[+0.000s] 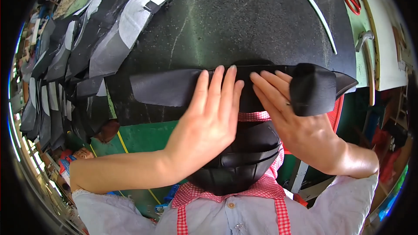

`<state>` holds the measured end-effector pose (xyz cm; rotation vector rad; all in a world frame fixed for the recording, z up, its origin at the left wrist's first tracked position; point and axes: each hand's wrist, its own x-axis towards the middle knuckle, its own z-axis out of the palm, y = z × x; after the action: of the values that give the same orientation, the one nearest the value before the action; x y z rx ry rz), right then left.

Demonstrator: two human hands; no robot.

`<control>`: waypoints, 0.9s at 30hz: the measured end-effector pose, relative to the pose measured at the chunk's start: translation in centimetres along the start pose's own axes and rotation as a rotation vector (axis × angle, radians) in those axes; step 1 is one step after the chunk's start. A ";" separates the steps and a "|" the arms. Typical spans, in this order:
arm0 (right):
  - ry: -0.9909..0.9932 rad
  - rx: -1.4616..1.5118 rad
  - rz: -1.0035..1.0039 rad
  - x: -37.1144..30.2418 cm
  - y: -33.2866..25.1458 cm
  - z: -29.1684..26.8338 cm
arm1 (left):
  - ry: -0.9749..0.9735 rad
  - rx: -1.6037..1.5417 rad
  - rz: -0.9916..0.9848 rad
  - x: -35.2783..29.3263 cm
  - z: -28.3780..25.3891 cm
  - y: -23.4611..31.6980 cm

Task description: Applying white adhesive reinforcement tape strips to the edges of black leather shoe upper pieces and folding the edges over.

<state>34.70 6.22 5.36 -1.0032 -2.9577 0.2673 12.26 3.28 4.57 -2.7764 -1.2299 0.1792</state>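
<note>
A long strip of black leather-like material (167, 88) lies along the near edge of the dark work board (244, 30). My left hand (213, 113) rests flat on it, fingers stretched out toward its far edge. My right hand (300, 126) presses on the same strip a little to the right, its fingers extended and close together. A rounded black flap (312, 89) stands up over the right hand's knuckles and hides part of them; whether it joins the strip I cannot tell. In my lap, below both hands, sit several stacked black curved pieces (244, 161).
At the left hangs a large pile of black and grey cut pieces (78, 56). Thin pale strips (320, 15) lie at the board's far right. Beyond its right edge are red-handled scissors (352, 2) and a hammer (370, 61). A red basket (336, 113) is partly visible beside my right wrist.
</note>
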 end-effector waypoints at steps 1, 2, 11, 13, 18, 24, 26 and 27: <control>0.001 0.030 0.000 -0.1 0.3 -0.1 | -0.010 -0.091 -0.024 -0.5 0.1 -0.6; 0.002 0.060 0.000 -0.1 0.5 -0.1 | -0.004 -0.190 -0.052 -1.0 0.1 -1.8; 0.351 0.622 0.060 7.2 -0.4 4.9 | 0.383 -0.451 -0.265 -3.5 1.3 -9.0; 0.347 0.738 0.054 7.1 0.3 4.8 | 0.661 -0.539 -0.236 -4.7 2.4 -9.4; 0.361 0.658 0.105 8.0 -1.0 3.9 | 0.450 -0.274 -0.201 -5.0 1.5 -8.8; 0.217 0.738 0.179 8.4 -0.3 3.0 | 0.472 -0.243 -0.216 -4.9 4.2 -8.5; 0.267 0.715 0.174 8.4 -0.5 3.3 | 0.501 -0.228 -0.194 -4.7 4.7 -8.6; 0.316 0.699 0.168 8.5 -0.6 3.4 | 0.496 -0.275 -0.195 -4.5 4.8 -8.6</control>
<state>27.39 10.38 1.69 -1.0475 -2.2211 0.9556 2.27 5.87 1.28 -2.6328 -1.4481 -0.6967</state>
